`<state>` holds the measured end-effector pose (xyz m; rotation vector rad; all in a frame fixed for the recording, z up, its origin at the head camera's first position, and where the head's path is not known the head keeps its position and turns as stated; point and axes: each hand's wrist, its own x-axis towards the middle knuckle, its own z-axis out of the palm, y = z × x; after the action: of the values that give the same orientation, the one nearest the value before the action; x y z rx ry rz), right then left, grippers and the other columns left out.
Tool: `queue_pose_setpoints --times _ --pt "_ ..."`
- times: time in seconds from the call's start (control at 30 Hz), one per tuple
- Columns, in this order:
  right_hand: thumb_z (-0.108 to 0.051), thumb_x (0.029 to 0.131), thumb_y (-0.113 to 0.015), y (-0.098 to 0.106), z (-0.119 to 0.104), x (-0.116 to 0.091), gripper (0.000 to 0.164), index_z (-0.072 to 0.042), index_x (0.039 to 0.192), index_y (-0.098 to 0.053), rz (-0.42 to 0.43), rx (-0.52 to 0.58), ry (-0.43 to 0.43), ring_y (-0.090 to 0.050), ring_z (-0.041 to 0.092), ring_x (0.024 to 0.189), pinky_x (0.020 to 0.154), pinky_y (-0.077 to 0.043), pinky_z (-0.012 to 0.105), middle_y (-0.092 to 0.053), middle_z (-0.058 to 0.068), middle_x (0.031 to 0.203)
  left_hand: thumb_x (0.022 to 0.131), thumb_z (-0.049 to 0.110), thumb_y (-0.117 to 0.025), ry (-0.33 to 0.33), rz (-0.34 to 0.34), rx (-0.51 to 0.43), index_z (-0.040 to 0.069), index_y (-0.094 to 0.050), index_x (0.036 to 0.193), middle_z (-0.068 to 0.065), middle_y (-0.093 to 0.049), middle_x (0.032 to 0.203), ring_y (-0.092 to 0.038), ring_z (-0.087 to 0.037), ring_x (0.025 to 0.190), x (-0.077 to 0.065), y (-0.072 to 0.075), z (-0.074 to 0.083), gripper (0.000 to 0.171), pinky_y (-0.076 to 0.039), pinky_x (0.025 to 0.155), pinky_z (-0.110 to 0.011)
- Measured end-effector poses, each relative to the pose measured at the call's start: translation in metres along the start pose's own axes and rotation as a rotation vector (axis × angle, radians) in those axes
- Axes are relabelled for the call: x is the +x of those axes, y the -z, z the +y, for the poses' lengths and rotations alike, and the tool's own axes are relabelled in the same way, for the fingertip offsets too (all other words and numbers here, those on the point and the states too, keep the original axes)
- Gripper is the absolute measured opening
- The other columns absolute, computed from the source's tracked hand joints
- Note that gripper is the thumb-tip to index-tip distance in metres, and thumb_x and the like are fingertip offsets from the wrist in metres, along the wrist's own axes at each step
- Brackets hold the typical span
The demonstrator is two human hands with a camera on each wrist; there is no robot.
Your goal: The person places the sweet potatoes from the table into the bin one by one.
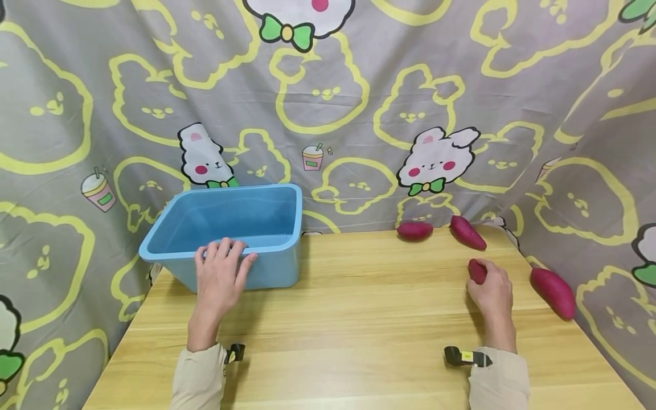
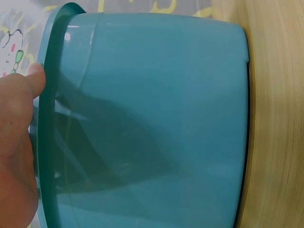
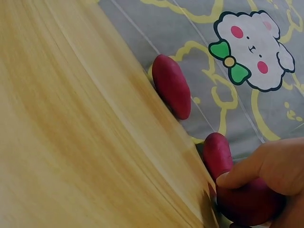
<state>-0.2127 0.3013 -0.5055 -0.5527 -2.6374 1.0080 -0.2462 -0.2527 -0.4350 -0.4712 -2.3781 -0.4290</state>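
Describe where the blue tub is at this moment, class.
In the head view, the blue tub stands at the back left of the wooden table, in front of the patterned cloth, with the left hand gripping its near rim.

A wood-grain table (image 1: 348, 330) carries a blue bin (image 1: 279, 270) at left and three reddish sweet potatoes (image 1: 468, 232) toward the right; whether a fourth sweet potato (image 1: 477, 271), partly covered, touches the wood is unclear.

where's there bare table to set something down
The table is most open between the blue bin and the right hand. A smaller patch lies left of the left sleeve, nearer than the bin. The right side is crowded: three loose sweet potatoes lie around the right hand, which grips a fourth.
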Motion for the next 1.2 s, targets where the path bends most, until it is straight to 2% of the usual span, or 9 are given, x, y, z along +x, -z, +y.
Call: queue_pose_setpoints --times 0.23,0.4,0.83,1.2 --pt "-0.005 0.090 -0.062 0.003 -0.002 -0.001 0.060 0.005 0.146 -0.044 0.011 -0.003 0.012 -0.042 0.058 0.118 0.096 -0.035 0.068 -0.042 0.041 0.135 0.103 0.036 -0.062 -0.008 0.012 0.003 0.008 -0.065 0.105 -0.016 -0.059 0.107 -0.049 -0.043 0.104 -0.001 -0.001 0.000 0.028 -0.025 0.101 -0.066" --pt "-0.003 0.089 -0.063 0.006 -0.007 0.001 0.059 0.005 0.145 -0.046 0.042 0.000 0.055 -0.044 0.057 0.117 0.095 -0.035 0.067 -0.045 0.041 0.132 0.103 0.036 -0.061 -0.018 0.021 0.002 0.010 -0.064 0.103 -0.015 -0.058 0.105 -0.049 -0.042 0.103 0.000 0.000 0.000 0.026 -0.025 0.101 -0.065" --pt "-0.003 0.091 -0.064 0.009 -0.029 -0.002 0.055 0.003 0.143 -0.051 0.113 0.022 0.136 -0.046 0.052 0.115 0.093 -0.036 0.062 -0.049 0.036 0.132 0.102 0.033 -0.063 -0.012 0.011 0.002 0.009 -0.064 0.104 -0.016 -0.059 0.106 -0.049 -0.044 0.106 0.000 0.001 0.001 0.025 -0.024 0.102 -0.066" --pt "-0.001 0.089 -0.065 0.019 -0.048 -0.006 0.056 0.002 0.144 -0.052 0.155 0.042 0.191 -0.047 0.053 0.117 0.093 -0.036 0.064 -0.048 0.037 0.135 0.103 0.037 -0.060 -0.016 0.018 0.001 0.009 -0.064 0.105 -0.015 -0.059 0.105 -0.049 -0.043 0.105 0.000 0.000 0.000 0.028 -0.025 0.102 -0.066"
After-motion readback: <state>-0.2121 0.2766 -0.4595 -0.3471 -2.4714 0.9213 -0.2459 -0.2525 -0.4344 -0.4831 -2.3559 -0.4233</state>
